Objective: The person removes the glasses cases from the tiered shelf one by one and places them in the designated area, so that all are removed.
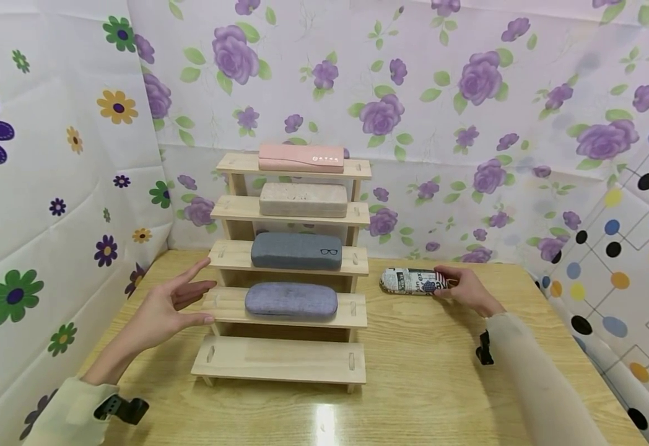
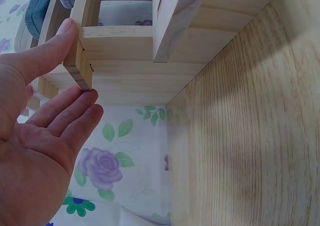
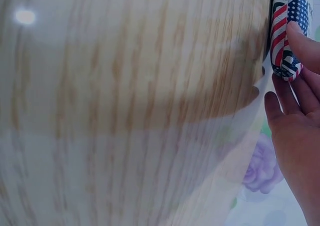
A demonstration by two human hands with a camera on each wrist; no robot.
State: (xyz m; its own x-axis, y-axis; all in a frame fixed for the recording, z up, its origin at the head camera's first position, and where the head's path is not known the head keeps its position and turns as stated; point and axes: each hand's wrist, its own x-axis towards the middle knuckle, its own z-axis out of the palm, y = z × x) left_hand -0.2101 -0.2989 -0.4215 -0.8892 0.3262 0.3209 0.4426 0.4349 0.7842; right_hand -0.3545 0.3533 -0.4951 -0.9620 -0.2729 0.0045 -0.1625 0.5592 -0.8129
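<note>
At the right, my right hand (image 1: 469,291) pinches the end of a newsprint-and-flag-patterned glasses case (image 1: 413,281) lying on the table. In the right wrist view the thumb (image 3: 305,45) lies along the stars-and-stripes end, the fingers round its tip. My left hand (image 1: 163,310) is beside a stepped wooden rack (image 1: 280,359), its fingers spread and fairly straight. The left wrist view has its thumb and fingertips right at the end of one shelf board (image 2: 80,65). On the rack sit a purple-grey case (image 1: 291,300), a blue-grey case (image 1: 296,251), a beige case (image 1: 303,200) and a pink case (image 1: 301,158).
The rack's lowest step holds nothing. A wood-grain table (image 1: 413,384) carries everything. Floral cloth (image 1: 313,74) hangs behind, with flowered cloth (image 1: 51,204) at the left and dotted cloth (image 1: 625,279) at the right. Dark straps are on both wrists.
</note>
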